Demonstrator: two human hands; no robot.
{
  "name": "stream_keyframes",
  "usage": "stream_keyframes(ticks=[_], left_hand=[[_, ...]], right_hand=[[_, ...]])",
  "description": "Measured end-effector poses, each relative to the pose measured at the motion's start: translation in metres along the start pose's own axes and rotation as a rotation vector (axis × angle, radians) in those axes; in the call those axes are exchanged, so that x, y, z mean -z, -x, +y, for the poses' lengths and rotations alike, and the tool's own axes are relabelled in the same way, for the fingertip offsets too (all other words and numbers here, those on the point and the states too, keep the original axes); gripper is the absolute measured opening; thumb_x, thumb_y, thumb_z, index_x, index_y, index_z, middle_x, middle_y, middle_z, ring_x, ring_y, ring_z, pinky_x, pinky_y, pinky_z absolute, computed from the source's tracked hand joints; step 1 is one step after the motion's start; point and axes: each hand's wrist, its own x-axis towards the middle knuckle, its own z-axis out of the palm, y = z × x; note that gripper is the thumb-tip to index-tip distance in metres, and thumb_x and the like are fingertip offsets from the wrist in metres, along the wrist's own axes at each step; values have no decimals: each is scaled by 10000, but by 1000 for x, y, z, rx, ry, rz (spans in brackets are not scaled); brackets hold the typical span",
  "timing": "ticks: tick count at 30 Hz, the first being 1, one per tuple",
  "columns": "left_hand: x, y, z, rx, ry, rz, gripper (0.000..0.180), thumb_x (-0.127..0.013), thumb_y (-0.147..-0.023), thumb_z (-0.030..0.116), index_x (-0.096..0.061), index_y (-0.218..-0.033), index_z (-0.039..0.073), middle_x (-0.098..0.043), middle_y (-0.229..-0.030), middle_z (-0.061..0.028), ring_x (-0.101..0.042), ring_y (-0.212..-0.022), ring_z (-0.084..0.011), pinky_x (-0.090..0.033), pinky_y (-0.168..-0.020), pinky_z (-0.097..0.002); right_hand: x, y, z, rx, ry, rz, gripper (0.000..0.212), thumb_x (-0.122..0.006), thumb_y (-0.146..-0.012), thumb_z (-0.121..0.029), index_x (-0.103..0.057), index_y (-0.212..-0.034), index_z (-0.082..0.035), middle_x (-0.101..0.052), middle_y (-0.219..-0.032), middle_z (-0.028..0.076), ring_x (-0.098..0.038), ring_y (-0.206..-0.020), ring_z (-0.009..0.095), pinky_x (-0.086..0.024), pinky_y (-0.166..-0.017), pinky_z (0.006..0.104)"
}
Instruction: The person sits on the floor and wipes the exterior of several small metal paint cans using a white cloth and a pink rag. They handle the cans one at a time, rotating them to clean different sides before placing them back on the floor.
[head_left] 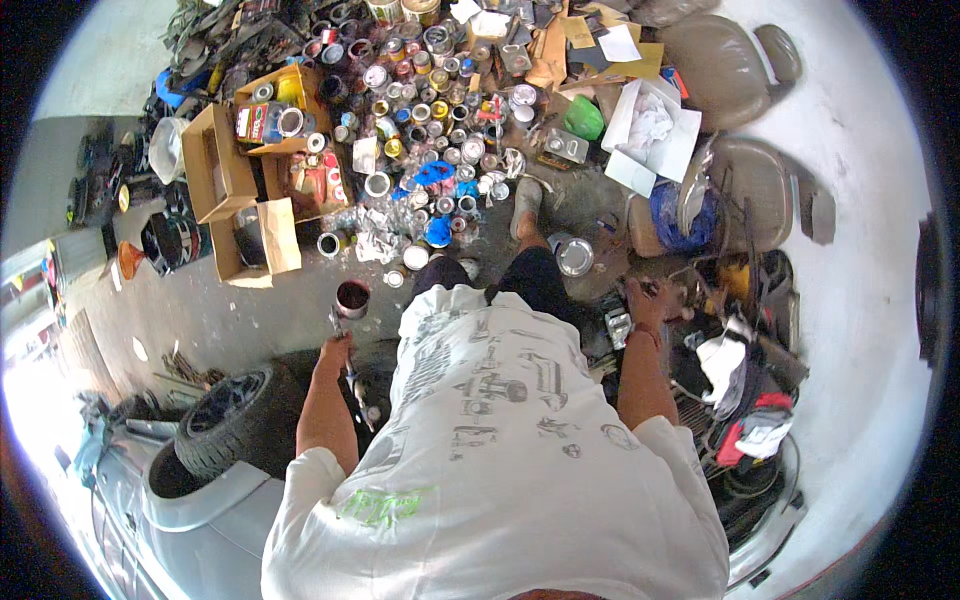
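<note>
Head view, left hand: On the left we see the left hand [338, 350] with its fingers wrapped around what looks like a spray gun [335, 320], held well above the grey floor [180, 320].
Cup: At the far end of the spray gun, the cup [353, 313] shows dark red liquid [351, 292] from above; we make out no lid.
Right hand: On the right, the right hand [655, 303] reaches over a heap of mixed parts [735, 285], its fingers bent; we cannot tell whether they grasp anything. A silver piece [618, 325] lies just beside it, on the near side.
Spill: We judge that a tilt of the left wrist could slop liquid over the rim, since attention may go to the right hand.
Heap: A tug on one tangled part could, we think, shift the others or scratch the fingers.
Footing: One foot [527, 205] stands close to the crowded cans [376, 183], a lidded can [574, 256] to its right; a careless step could knock some over.
Tyre: Swinging the gun nearer could drip onto the tyre [222, 420] at near left.
</note>
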Motion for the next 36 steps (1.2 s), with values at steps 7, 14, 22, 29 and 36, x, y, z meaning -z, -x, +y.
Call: stream_keyframes(ticks=[7, 14, 22, 29, 36], left_hand=[[-91, 101, -4, 254, 246, 6, 582, -718, -999, 554, -695, -1269, 38, -701, -922, -51, -647, -785, -160, -509, -689, -393], [-141, 188, 75, 122, 432, 21, 521, -726, -1005, 530, -653, -1182, 46, -696, -1032, -25, -655, -976, -151, -487, -887, -373], [-170, 222, 186, -48, 599, 105, 354, -703, -1064, 332, -601, -1259, 55, -662, -1077, 5, -643, -946, -136, -509, -888, -335], [-205, 155, 201, -154, 656, 124, 330, -696, -1069, 317, -612, -1235, 45, -656, -1066, -4, -639, -917, -117, -525, -851, -320], [-265, 67, 260, 63, 937, 86, 435, -675, -1059, 470, -710, -1163, 49, -703, -1016, -11, -625, -900, -118, -492, -843, -310]], right_hand=[[-116, -185, -47, 369, -349, -360, 767, -945, -755, -385, -636, -1350, -14, -720, -1256, 198, -707, -1139, 335, -558, -1004, 448], [-91, -271, -200, 581, -83, -350, 876, -964, -712, -405, -594, -1378, 26, -711, -1237, 259, -700, -1150, 386, -564, -982, 462], [-146, -307, -313, 822, -114, -259, 830, -957, -732, -338, -584, -1395, -7, -724, -1233, 191, -677, -1159, 360, -536, -1010, 474], [-263, -221, -343, 888, -70, -483, 895, -966, -722, -317, -537, -1471, -82, -690, -1308, 207, -669, -1201, 386, -531, -1037, 475], [-396, -181, -354, 1013, -31, -556, 916, -949, -747, -293, -493, -1510, -70, -687, -1311, 195, -666, -1225, 365, -530, -1046, 458]])
